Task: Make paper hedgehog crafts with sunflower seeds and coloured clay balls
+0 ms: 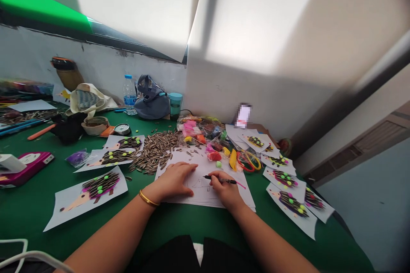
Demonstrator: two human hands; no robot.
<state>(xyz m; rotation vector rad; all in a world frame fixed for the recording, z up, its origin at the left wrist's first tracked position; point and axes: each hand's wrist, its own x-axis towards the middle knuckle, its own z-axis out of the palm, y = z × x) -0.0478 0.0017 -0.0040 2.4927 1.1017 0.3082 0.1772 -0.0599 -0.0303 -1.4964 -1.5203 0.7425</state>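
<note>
Green desk [185, 224]. White paper sheets [199, 200]: presumably light, limp, easily creased; steady by an edge. Left hand [176, 181]: spread on the sheets, grasping nothing. Right hand [226, 192]: grasping black pen [229, 181], tip toward left hand; likely light, stiff; take near the tip. Seeds [156, 149]: heap beyond left hand.

Pen [231, 181]: black
Paper [205, 201]: white, thin dark lines
Seeds [156, 148]: dark, pale-striped
Table cover [182, 222]: green
Bracelet [148, 199]: gold

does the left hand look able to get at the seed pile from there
Probably yes: the left hand rests on the paper, seemingly holding nothing, and nothing blocks the seed pile just beyond it.
</note>
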